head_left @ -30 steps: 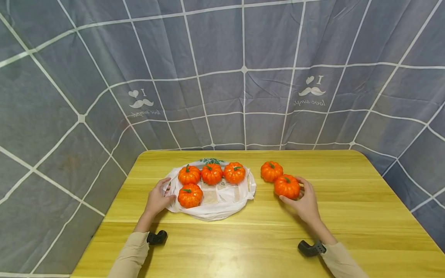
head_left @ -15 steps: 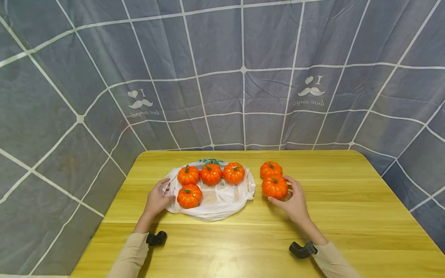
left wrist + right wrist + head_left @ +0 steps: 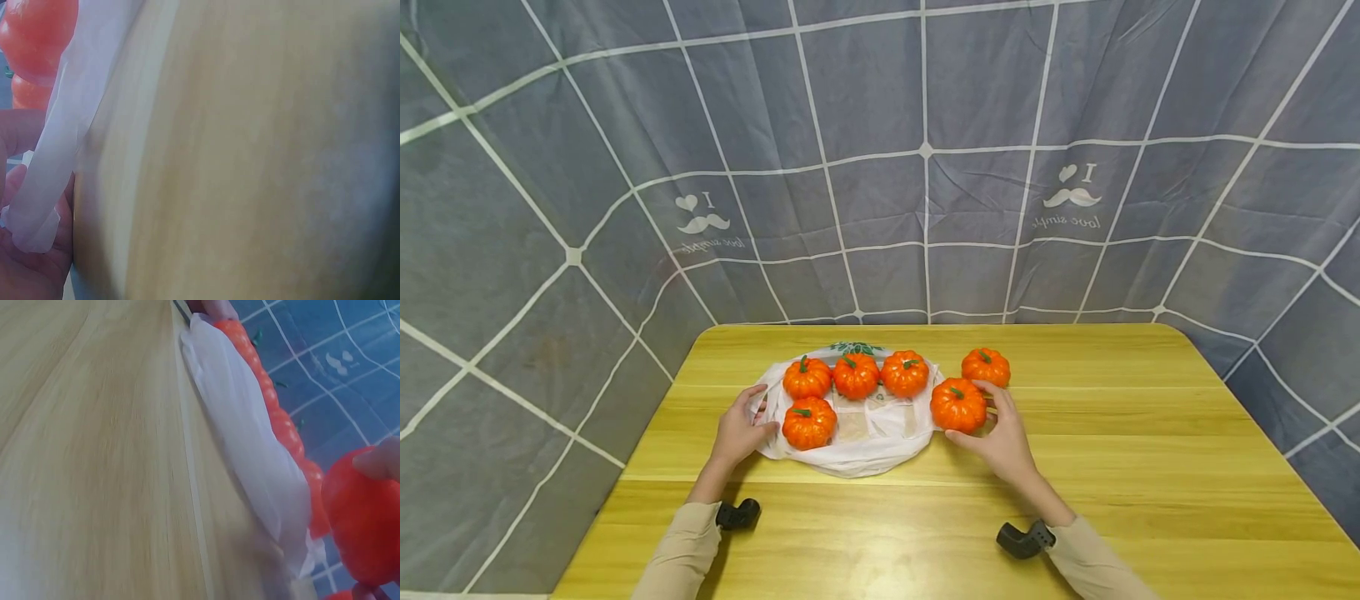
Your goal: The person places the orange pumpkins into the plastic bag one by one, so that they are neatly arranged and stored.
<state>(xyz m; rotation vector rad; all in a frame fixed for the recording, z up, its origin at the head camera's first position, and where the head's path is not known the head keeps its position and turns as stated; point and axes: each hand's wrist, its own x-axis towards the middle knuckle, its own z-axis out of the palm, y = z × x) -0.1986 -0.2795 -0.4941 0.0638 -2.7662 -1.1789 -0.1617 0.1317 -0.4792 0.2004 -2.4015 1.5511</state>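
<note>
A small orange pumpkin with a green stem sits in the grip of my right hand, thumb on the near side and fingers behind. It overlaps the right rim of a white plastic bag in the head view. Inside the spread bag lie several similar pumpkins, a back row and one at front left. My left hand holds the bag's left edge; in the left wrist view the plastic runs between thumb and fingers. Those fingertips are partly hidden.
Another pumpkin stands on the wooden table, just behind my right hand. A grey curtain with white lines hangs beyond the table's back edge and at both sides. Each wrist wears a black camera mount.
My right hand has carried its pumpkin leftward, from in front of the loose pumpkin to the bag's right rim. The left hand and the pumpkins in the bag have stayed put.
</note>
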